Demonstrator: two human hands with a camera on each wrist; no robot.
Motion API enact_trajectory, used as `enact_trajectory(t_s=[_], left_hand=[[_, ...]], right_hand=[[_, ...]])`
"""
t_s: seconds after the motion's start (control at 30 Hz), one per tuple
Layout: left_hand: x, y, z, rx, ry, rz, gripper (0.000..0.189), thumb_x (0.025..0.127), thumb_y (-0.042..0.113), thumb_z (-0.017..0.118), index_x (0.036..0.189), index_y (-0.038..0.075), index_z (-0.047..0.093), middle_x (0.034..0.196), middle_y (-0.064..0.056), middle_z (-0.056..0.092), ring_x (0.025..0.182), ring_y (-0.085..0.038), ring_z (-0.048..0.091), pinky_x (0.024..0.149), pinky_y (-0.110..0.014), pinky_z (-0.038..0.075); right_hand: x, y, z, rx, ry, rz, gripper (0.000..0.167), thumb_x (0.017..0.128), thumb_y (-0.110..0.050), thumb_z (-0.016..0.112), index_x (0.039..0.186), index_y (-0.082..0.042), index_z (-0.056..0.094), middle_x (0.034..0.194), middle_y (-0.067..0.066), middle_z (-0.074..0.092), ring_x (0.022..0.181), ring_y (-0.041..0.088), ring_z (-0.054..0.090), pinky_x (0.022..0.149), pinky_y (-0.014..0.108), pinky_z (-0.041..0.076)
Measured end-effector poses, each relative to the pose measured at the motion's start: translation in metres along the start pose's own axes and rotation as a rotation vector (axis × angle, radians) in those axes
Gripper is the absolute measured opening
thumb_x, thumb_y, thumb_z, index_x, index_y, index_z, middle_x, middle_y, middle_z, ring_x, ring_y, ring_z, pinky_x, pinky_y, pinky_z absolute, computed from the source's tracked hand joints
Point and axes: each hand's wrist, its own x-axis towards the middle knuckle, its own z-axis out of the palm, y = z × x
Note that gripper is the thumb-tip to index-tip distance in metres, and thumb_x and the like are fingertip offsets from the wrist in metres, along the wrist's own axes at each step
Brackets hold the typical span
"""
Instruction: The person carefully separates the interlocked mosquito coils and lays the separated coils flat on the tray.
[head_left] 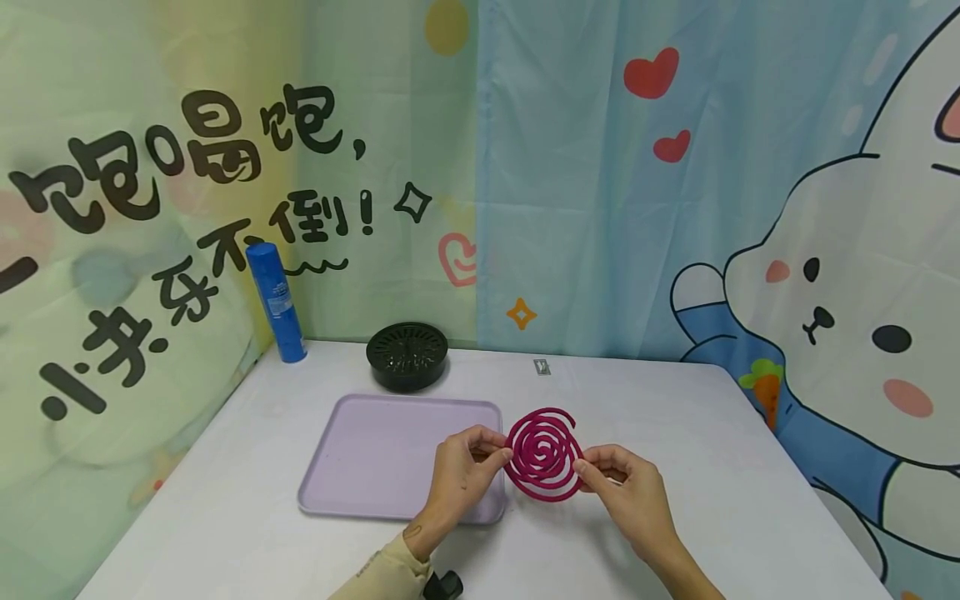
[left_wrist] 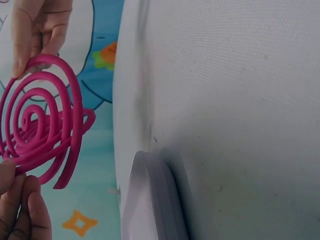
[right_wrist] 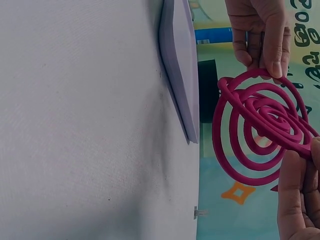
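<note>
With left hand [head_left: 465,473] and right hand [head_left: 628,490], pinched opposite edges of a magenta, rope-like spiral [head_left: 543,454] between thumbs and fingers and held it above a white table [head_left: 750,517] near a rectangular lavender tray [head_left: 378,458].

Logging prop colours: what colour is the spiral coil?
The spiral coil is deep magenta, showing best in the head view.

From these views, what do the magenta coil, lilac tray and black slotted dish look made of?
Magenta coil: maybe pressed powder or plastic, matte; dull, even colour. Lilac tray: probably plastic, satin; smooth rounded rim. Black slotted dish: metal or plastic, glossy; some highlights.
</note>
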Motion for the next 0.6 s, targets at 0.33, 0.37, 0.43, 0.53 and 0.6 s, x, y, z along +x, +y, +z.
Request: enact_trajectory(t_s=[0.33,0.37,0.43,0.53,0.6], left_hand=[[-0.001,0.005,0.0009,-0.001,-0.033,0.016,0.008,0.084,0.006,0.08,0.091,0.007,0.076,0.079,-0.004,0.075,0.07,-0.004,0.067,0.068,-0.019,0.056],[-0.0009,0.0048,0.0012,-0.003,-0.037,0.023,0.009,0.084,0.006,0.08,0.091,0.007,0.076,0.079,-0.004,0.075,0.07,-0.004,0.067,0.068,-0.019,0.056],[-0.0007,0.005,0.002,-0.007,-0.045,0.026,0.009,0.083,0.006,0.08,0.091,0.007,0.076,0.08,-0.004,0.076,0.07,-0.004,0.067,0.068,-0.019,0.056],[-0.0009,0.0047,0.003,-0.016,-0.056,0.025,0.009,0.083,0.006,0.081,0.091,0.007,0.076,0.081,-0.005,0.076,0.071,-0.004,0.067,0.068,-0.019,0.056],[-0.0012,0.0046,0.0037,-0.021,-0.064,0.02,0.009,0.084,0.007,0.081,0.091,0.008,0.076,0.082,-0.004,0.076,0.071,-0.004,0.067,0.069,-0.019,0.057]], right_hand=[[0.0009,-0.0004,-0.0001,-0.012,0.014,-0.005,0.02,0.092,-0.017,0.076,0.101,-0.001,0.07,0.097,0.013,0.072,0.079,0.015,0.07,0.072,0.023,0.061],[0.001,-0.0003,-0.0001,-0.014,0.016,-0.007,0.02,0.092,-0.017,0.076,0.101,-0.001,0.07,0.097,0.013,0.072,0.079,0.015,0.07,0.072,0.023,0.061],[0.0012,0.0,0.0001,-0.013,0.017,-0.013,0.02,0.092,-0.018,0.076,0.101,-0.001,0.07,0.097,0.013,0.072,0.079,0.015,0.07,0.072,0.022,0.061],[0.0011,0.0004,0.0001,-0.002,0.018,-0.025,0.02,0.091,-0.018,0.076,0.101,-0.001,0.07,0.096,0.014,0.072,0.079,0.016,0.071,0.072,0.022,0.061],[0.0009,0.0009,-0.0001,0.003,0.02,-0.029,0.02,0.091,-0.017,0.076,0.101,0.0,0.07,0.096,0.014,0.072,0.079,0.016,0.071,0.072,0.022,0.06]])
